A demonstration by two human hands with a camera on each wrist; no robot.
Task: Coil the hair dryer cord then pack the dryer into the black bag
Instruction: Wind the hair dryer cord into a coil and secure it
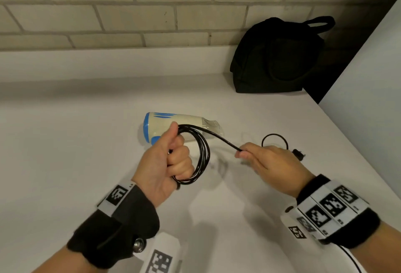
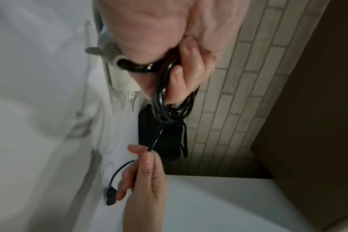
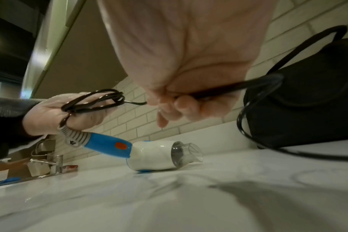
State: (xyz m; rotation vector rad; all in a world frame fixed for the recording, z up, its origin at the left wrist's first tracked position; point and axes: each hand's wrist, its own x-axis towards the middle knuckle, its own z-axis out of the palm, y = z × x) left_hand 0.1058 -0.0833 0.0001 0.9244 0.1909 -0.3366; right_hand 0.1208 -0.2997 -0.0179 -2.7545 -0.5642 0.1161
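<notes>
My left hand [image 1: 171, 160] is fisted round the dryer's [image 1: 173, 124] handle and round the coil [image 1: 200, 155] together, thumb up along the top, so the loops stay pinned against the grip and cannot spring open. That is why the dryer's body rests on the counter [image 1: 86, 142] while the handle tilts up into my fist: the counter takes the weight and my fingers only have to trap the cord [image 1: 225, 141]. From the right wrist view the loops lie across the back of my fingers, bunched but not tangled.

My right hand [image 1: 269, 160] pinches the free run of cord between thumb and fingertips [image 2: 147, 158], drawn out to the side so the line runs straight from the coil. I judge that tension is what keeps each new loop the same size as the last. Past my pinch a short tail curls back on itself and ends in the plug [image 1: 298, 154], which hangs just beside my knuckles, off the counter as far as I can tell.

The bag [image 1: 275, 60] sits against the tiled wall in the far right corner, well apart from the dryer. Whether its mouth is open I cannot tell.

With so little cord left, I judge the coiling nearly done: one more loop, then the plug wants tucking so the bundle holds when I lift it toward the bag.
</notes>
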